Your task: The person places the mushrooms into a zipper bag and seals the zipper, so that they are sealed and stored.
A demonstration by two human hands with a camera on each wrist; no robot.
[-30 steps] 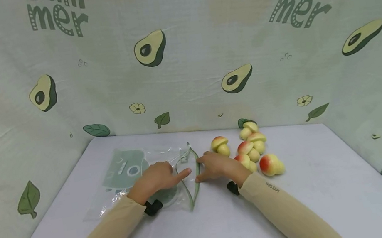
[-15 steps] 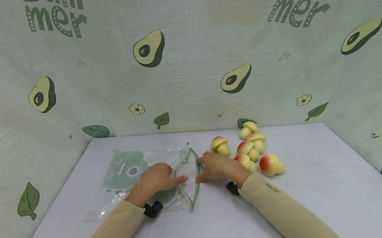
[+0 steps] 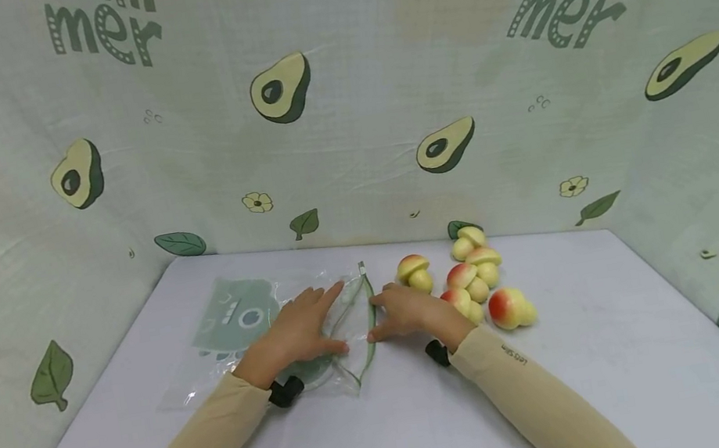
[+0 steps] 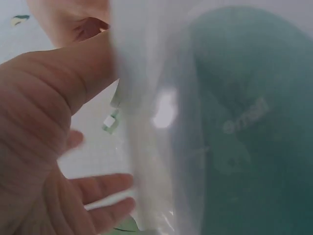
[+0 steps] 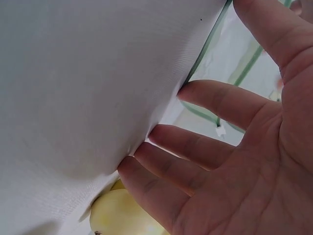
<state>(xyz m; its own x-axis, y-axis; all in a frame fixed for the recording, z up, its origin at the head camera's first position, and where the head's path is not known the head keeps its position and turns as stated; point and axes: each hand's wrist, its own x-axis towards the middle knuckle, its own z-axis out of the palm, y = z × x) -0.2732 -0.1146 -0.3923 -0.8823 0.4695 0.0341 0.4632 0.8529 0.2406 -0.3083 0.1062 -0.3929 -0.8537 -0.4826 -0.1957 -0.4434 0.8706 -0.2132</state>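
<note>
The left hand (image 3: 291,334) touches the clear zip bag (image 3: 231,309), its grip spread apart. The right hand (image 3: 411,310), grip also apart, touches the bag's green edge (image 3: 372,314).

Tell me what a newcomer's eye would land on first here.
Probably the bright yellow, red-blushed mushroom shapes, bunched on the white table beyond and to the right of the right hand. Next, the clear bag with its green print, lying under the left hand, its green-edged mouth parted between the two hands. Behind everything, large avocado prints dot the pale backdrop.
</note>
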